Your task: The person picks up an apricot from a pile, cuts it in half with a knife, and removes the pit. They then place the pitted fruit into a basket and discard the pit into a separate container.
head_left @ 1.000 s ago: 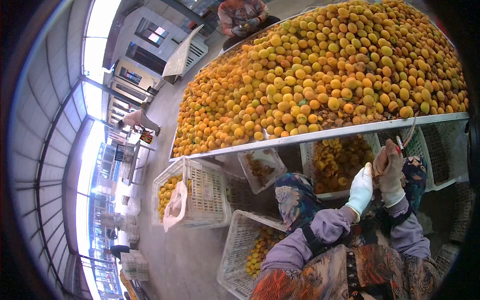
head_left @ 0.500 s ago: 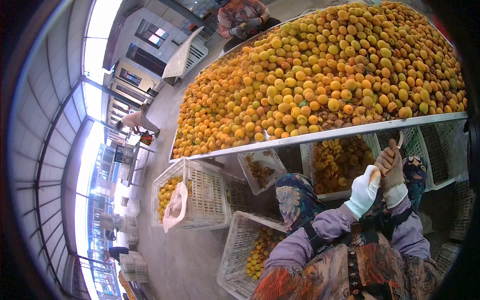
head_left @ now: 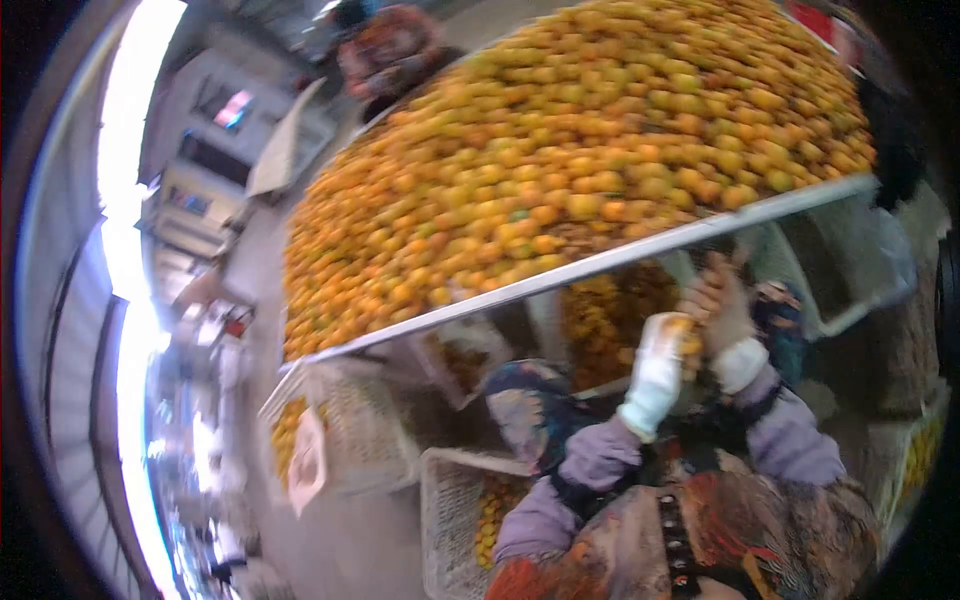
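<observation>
- Bright daylight pours in on the far left of this open shed, and the whole view is smeared with motion blur.
- Between the two gloved hands sits a small orange fruit [head_left: 683, 335], held up just below the metal edge of the table [head_left: 600, 262].
- The left hand [head_left: 655, 375], in a white glove, curls around the fruit from the left; the blur hides how tightly the fingers close.
- The right hand [head_left: 722, 312], in a tan glove, presses against the fruit from the right, fist bunched; I cannot tell whether it holds anything else.
- Both purple sleeves [head_left: 600, 455] come up from the lap, over patterned clothing.
- Behind the hands, under the table, a white crate of cut fruit [head_left: 610, 320] stands.
- Above, the table carries a huge heap of apricots [head_left: 560, 170], yellow to orange.
- Nearer on the left, a white plastic basket [head_left: 355, 425] and a second basket [head_left: 465, 510] each show fruit inside.
- At the far end of the table another person [head_left: 390, 55] sits, too blurred to make out.
</observation>
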`<action>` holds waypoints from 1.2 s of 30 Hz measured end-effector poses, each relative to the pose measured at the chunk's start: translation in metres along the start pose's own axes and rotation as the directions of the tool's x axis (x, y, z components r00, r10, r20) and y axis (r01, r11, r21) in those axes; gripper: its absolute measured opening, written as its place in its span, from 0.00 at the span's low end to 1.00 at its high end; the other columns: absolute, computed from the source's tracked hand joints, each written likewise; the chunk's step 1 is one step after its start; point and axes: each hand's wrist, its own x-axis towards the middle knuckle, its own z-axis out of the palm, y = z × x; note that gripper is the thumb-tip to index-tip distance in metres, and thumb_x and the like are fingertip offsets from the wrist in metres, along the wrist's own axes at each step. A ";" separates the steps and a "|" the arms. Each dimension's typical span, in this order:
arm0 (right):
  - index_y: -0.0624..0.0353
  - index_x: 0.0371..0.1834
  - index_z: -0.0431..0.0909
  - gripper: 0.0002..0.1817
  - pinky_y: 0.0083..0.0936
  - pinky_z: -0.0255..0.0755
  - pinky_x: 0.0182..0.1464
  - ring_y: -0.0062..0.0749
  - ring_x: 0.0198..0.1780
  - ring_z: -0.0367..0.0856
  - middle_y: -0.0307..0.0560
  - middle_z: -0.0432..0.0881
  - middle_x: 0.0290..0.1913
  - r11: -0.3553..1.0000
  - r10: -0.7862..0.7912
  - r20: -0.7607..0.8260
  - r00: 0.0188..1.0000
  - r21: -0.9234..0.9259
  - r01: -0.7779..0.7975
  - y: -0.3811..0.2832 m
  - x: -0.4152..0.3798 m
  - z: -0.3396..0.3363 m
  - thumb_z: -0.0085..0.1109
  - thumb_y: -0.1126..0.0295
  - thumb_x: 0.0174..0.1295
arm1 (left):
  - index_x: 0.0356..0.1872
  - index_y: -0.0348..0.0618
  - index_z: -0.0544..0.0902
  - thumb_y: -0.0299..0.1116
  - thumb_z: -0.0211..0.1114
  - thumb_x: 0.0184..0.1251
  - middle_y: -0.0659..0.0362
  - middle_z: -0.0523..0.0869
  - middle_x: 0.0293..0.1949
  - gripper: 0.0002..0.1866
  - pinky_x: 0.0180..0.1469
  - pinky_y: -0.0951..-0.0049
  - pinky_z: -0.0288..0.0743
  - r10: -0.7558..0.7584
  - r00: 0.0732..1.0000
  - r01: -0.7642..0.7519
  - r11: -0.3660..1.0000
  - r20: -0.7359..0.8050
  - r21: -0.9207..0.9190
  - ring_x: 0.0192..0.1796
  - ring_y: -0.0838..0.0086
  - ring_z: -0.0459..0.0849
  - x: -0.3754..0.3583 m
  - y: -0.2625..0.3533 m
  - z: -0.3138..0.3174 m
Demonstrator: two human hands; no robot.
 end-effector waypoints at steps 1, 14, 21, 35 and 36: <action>0.46 0.16 0.60 0.20 0.18 0.48 0.13 0.17 0.12 0.52 0.27 0.53 0.12 0.999 -0.022 0.003 1.000 -0.032 0.022 0.004 -0.003 0.009 0.50 0.54 0.64 | 0.47 0.45 0.71 0.44 0.44 0.74 0.63 0.74 0.29 0.15 0.25 0.82 0.66 0.082 0.997 -0.082 0.995 -0.006 -0.064 0.24 0.82 0.71 -0.001 0.003 0.000; 0.61 0.42 0.73 0.17 0.16 0.71 0.29 0.16 0.28 0.72 0.39 0.77 0.32 -0.103 -0.279 0.225 0.934 -0.974 0.204 0.022 -0.019 0.012 0.61 0.59 0.59 | 0.53 0.40 0.69 0.56 0.43 0.70 0.63 0.72 0.38 0.28 0.45 0.69 0.71 0.028 0.998 -0.042 0.965 -0.056 -0.259 0.36 0.78 0.71 0.009 -0.004 -0.023; 0.61 0.43 0.71 0.27 0.24 0.71 0.37 0.22 0.34 0.74 0.41 0.78 0.32 -0.240 -0.235 0.207 0.950 -0.959 0.150 0.035 -0.032 0.012 0.65 0.49 0.53 | 0.54 0.38 0.69 0.42 0.38 0.75 0.57 0.76 0.44 0.20 0.53 0.73 0.67 0.085 0.983 -0.095 0.994 -0.163 -0.056 0.46 0.74 0.74 0.016 -0.017 -0.021; 0.59 0.40 0.71 0.16 0.16 0.69 0.38 0.16 0.34 0.72 0.35 0.76 0.32 0.224 -0.241 0.165 0.956 -0.949 0.220 0.042 -0.011 -0.019 0.59 0.58 0.60 | 0.51 0.28 0.70 0.33 0.41 0.73 0.45 0.77 0.47 0.18 0.51 0.70 0.69 0.282 0.950 -0.190 0.863 -0.134 0.467 0.45 0.62 0.77 0.011 -0.008 -0.014; 0.59 0.40 0.71 0.16 0.16 0.69 0.38 0.16 0.34 0.72 0.35 0.76 0.32 0.224 -0.243 0.165 0.956 -0.949 0.221 0.038 -0.011 -0.018 0.59 0.58 0.60 | 0.51 0.28 0.70 0.33 0.41 0.73 0.45 0.77 0.47 0.18 0.51 0.70 0.69 0.281 0.951 -0.191 0.863 -0.132 0.467 0.45 0.62 0.77 0.010 -0.009 -0.016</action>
